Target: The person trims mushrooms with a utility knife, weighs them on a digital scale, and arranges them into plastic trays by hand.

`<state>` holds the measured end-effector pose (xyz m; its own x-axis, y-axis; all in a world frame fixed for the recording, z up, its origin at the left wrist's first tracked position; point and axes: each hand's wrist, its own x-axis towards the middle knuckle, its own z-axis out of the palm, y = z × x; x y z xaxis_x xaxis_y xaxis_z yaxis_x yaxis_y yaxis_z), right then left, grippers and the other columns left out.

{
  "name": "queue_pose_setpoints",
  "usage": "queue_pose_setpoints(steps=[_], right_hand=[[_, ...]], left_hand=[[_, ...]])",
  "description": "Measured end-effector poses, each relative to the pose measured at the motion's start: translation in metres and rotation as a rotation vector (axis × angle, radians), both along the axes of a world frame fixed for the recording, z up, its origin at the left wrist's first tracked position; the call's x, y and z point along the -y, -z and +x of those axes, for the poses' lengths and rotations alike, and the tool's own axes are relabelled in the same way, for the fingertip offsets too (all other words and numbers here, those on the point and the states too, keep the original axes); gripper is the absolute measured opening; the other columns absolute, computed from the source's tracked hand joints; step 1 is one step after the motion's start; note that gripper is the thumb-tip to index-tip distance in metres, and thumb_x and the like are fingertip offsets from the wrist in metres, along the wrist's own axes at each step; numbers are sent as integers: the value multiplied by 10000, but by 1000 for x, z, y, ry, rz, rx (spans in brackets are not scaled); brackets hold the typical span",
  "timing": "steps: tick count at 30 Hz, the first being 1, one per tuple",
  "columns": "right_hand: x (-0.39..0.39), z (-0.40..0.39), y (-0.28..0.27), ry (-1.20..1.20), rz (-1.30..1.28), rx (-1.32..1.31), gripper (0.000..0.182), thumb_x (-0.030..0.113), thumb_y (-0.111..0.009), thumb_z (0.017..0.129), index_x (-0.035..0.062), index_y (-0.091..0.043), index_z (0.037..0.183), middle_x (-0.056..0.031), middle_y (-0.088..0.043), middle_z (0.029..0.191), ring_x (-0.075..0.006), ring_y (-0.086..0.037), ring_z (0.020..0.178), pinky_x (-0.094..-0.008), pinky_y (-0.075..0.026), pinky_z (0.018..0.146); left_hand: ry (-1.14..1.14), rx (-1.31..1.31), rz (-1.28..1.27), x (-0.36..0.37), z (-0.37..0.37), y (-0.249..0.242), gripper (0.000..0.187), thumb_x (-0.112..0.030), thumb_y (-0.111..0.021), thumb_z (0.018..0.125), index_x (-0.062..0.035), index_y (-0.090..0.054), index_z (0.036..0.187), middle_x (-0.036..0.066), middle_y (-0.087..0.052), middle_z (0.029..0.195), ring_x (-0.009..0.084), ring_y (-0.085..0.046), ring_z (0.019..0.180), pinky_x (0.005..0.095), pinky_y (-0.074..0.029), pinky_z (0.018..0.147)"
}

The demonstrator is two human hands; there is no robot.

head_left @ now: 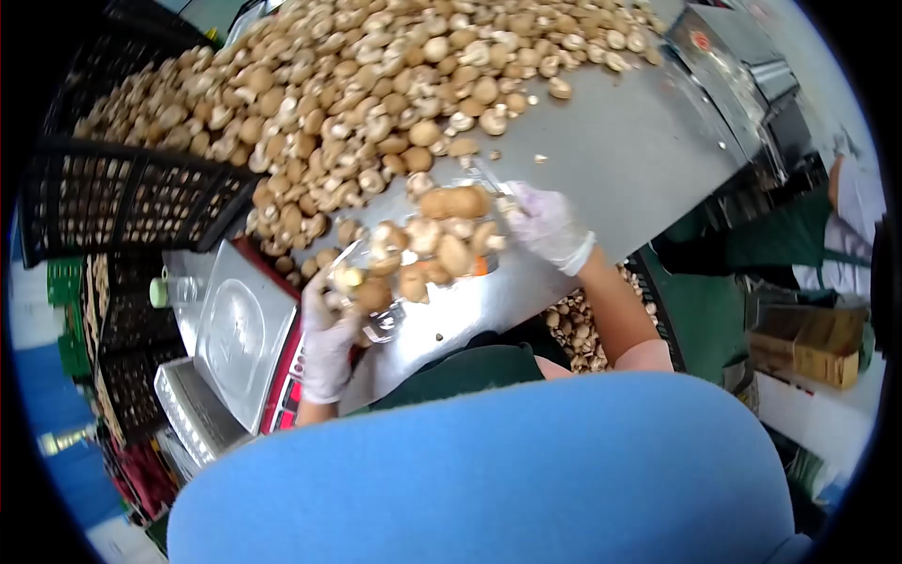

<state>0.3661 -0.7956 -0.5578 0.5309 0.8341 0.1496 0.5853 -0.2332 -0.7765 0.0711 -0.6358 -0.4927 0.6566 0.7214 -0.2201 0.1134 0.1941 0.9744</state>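
Note:
A clear plastic tray [387, 324] heaped with brown-capped mushrooms [455, 254] is held over the steel table, close to my body. My left hand [329, 343], in a thin whitish glove, grips its left end, with the fingers curled round the side. At the opposite end my right hand [552, 230], gloved too, has its fingers closed at a thin clear edge, which looks like the tray's rim. Some fingertips are blurred. Beyond the tray spreads a large pile of loose mushrooms [376, 85].
The steel table [639, 122] carries the pile. To the left are a weighing scale [246, 320], a green-lidded jar [174, 289] and a black crate [132, 202]. Another mushroom crate [658, 301] stands below at right. A co-worker's green apron [780, 235] shows at far right.

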Motion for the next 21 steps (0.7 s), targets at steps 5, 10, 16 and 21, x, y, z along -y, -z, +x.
queue_pose_setpoints(steps=[5, 10, 16, 21], right_hand=[[92, 71, 26, 391, -147, 261, 189, 311, -595, 948, 139, -632, 1016, -180, -662, 774, -395, -661, 737, -477, -536, 659], [159, 121, 51, 680, -354, 407, 273, 368, -614, 922, 124, -703, 1005, -135, -709, 979, -372, -671, 892, -463, -538, 775], [207, 187, 78, 864, -269, -18, 224, 177, -610, 909, 14, -703, 1031, -189, -722, 1068, -254, -695, 898, -402, -551, 784], [229, 275, 92, 750, -395, 85, 324, 237, -581, 954, -4, -688, 1141, -190, -726, 1057, -275, -684, 916, -404, -553, 844]], left_hand=[[276, 30, -180, 33, 113, 45, 617, -14, -583, 900, -33, -302, 1449, 86, -574, 954, 160, -638, 736, 256, -550, 618], [579, -2, -134, 56, 194, 104, 752, -62, -608, 908, -47, -171, 1519, 104, -583, 936, 198, -665, 744, 325, -587, 602], [741, 32, -118, 56, 182, 85, 761, -136, -646, 911, -29, -226, 1536, 71, -587, 1020, 143, -593, 882, 294, -534, 749], [450, 54, 299, -17, 77, 26, 480, -200, -634, 955, -63, -515, 1399, 53, -611, 1098, 136, -598, 994, 284, -509, 860]])
